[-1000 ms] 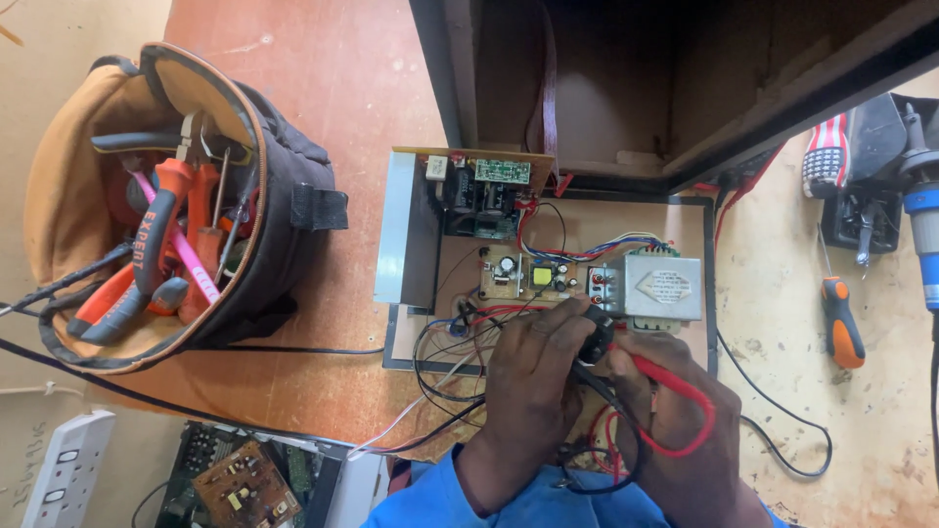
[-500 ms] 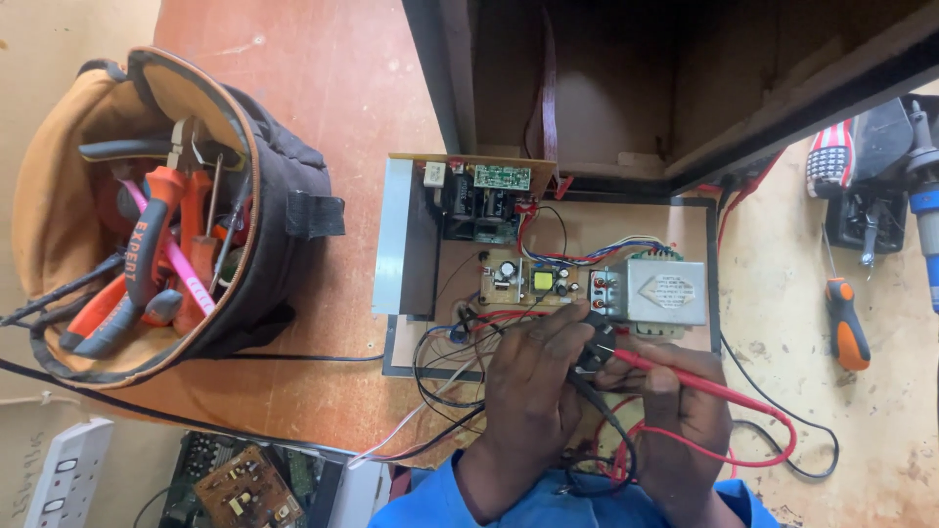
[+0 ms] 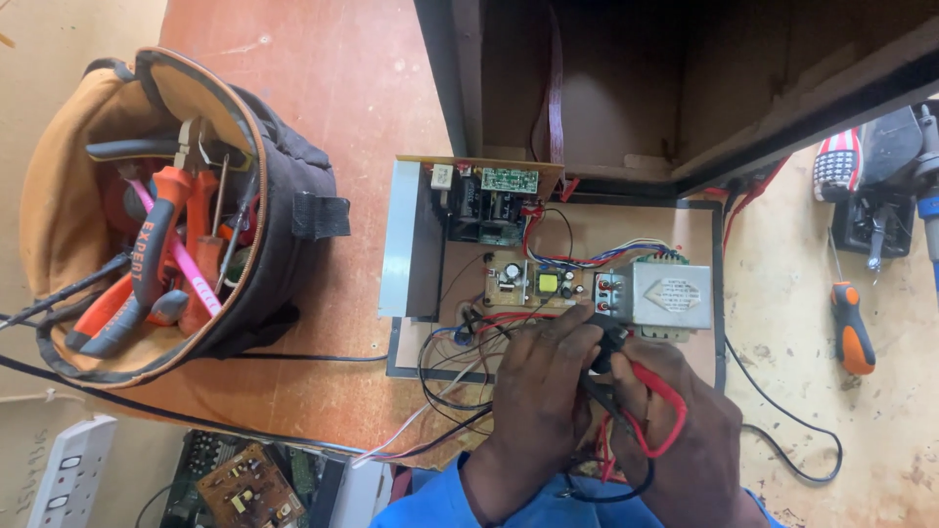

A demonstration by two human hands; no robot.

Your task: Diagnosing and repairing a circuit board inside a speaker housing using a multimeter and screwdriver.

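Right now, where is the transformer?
In the head view, the grey metal transformer sits right of centre on the open chassis, beside the small circuit board, just above both hands.

The left hand (image 3: 538, 391) hides the probe tips; the circuit board (image 3: 245, 484) is cut off below.

left hand (image 3: 536, 391): bare, no glove or ring seen | right hand (image 3: 685, 430): bare, no glove seen | sleeves (image 3: 430, 504): blue fabric, worn to both wrists
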